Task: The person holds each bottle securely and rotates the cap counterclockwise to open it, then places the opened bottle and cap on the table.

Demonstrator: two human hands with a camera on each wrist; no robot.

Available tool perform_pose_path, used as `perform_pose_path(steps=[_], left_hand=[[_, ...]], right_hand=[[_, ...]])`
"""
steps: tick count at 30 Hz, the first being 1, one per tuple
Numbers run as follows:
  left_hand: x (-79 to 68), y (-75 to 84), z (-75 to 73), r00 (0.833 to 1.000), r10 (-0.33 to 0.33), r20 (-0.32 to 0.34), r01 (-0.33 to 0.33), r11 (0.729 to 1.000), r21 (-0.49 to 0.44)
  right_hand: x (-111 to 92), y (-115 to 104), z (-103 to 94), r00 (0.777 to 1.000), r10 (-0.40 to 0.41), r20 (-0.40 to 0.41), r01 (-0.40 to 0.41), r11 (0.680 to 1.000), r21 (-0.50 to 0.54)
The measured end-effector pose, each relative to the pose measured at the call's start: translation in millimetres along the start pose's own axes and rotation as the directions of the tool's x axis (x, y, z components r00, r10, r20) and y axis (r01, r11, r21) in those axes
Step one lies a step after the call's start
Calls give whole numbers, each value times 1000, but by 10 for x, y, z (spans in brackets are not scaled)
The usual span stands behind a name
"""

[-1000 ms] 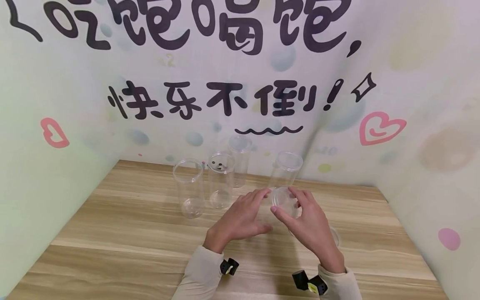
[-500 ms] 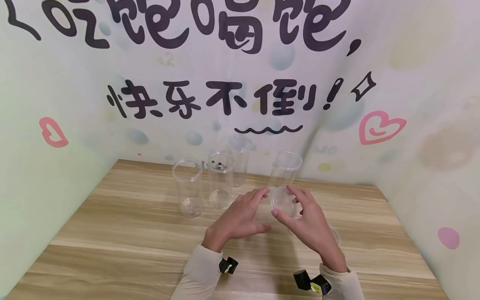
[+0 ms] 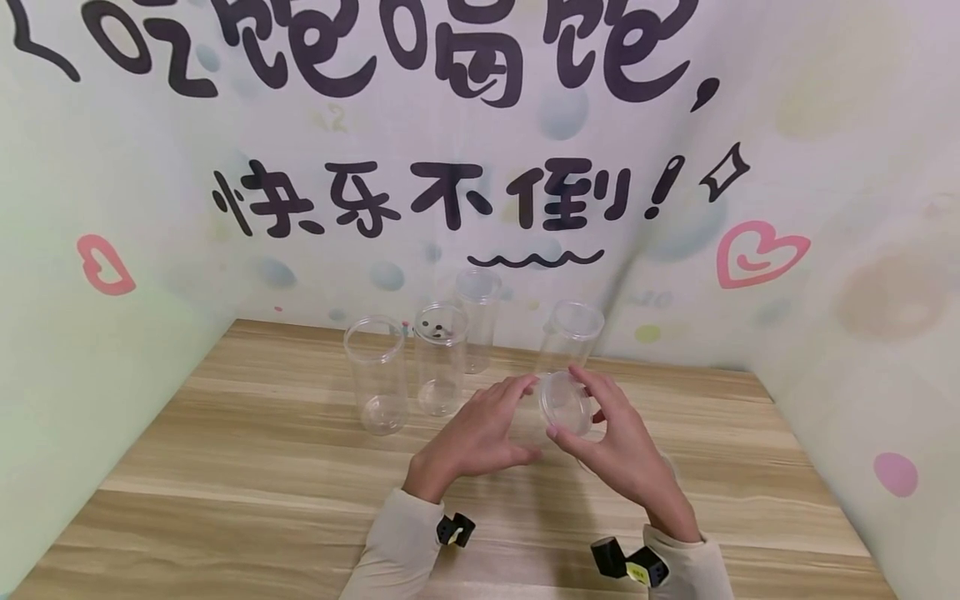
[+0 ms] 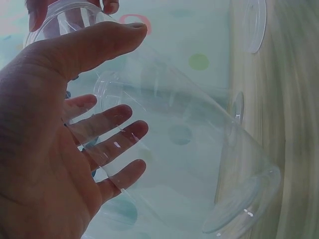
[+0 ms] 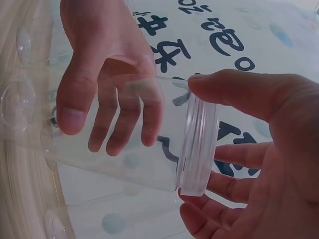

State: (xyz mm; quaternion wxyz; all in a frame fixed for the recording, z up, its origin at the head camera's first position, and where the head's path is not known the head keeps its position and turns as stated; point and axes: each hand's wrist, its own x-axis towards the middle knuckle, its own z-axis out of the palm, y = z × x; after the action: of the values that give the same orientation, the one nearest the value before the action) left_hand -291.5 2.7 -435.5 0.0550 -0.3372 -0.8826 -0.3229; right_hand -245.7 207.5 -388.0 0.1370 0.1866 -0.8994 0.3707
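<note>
Btwn L hand [image 3: 480, 432] & R hand [image 3: 621, 442], jar's [image 4: 182, 137] axis slants, lid [image 5: 200, 149] up.

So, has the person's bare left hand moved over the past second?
No, not visibly. In the head view, the left hand keeps its place against the tall, clear plastic jar standing farthest left on the pale brown wooden table.

Right hand [image 5: 289, 159] at three o'clock, pinching the ridged lid [image 5: 199, 144], thumb on its upper edge! Left hand [image 5: 112, 55] at eleven, curled round the clear jar [image 5: 144, 162], whose base pointed to nine! Wooden tabletop [image 5: 25, 199] lay beyond that; black characters [image 5: 224, 40] marked the wall [image 5: 269, 55] toward one.
</note>
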Motion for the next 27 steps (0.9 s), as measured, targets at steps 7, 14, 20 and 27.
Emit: perform_pose_path(steps=[7,14,20,27], left_hand=[[-3,3,-5,1000,1,4,-1,1000,-2],[0,-1,-8,1000,8,14,-7,1000,-12],[-4,-1,-20,1000,13,27,-12,1000,-22],[-14,7,-30,999,7,33,-6,1000,-26]], right_hand=[[2,22,-17,999,-33,16,32,999,30],[-3,14,-47,998,-56,35,53,997,62],[-15,11,-77,996,-72,59,68,995,77],[-25,31,-104,992,-86,89,80,994,71]])
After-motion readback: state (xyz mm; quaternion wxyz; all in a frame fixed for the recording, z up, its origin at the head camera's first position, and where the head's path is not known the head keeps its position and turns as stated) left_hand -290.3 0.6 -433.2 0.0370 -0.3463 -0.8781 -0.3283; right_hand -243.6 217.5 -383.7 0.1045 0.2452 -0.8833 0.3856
